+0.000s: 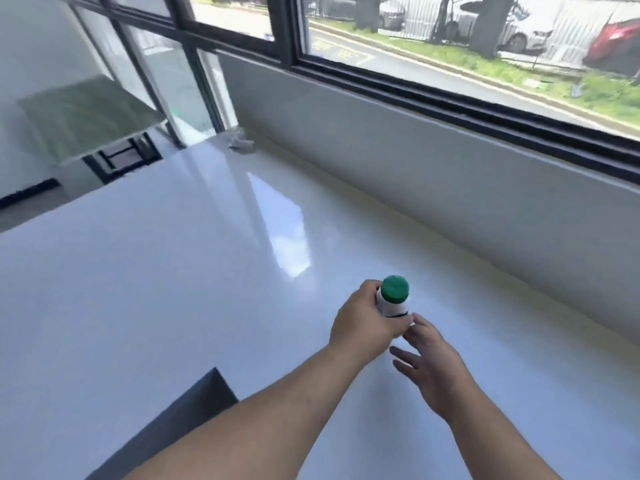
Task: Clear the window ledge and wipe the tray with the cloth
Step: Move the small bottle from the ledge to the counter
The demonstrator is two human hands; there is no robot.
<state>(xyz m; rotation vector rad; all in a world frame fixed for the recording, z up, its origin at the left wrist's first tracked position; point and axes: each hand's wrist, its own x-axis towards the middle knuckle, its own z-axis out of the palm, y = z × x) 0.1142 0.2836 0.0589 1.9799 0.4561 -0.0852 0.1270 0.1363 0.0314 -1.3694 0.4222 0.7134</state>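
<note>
Glossy white ledge (173,271) ran beneath a dark-framed window (381,81), with a street and parked cars outside. Left hand (363,323) gripped a white bottle (389,304) with a green cap (395,289), fingers wrapped round its body; the bottle stood upright near the wall side. Right hand (433,365) was just beside it, fingers spread and holding nothing. A crumpled pale cloth (240,142) lay at the far corner.
</note>
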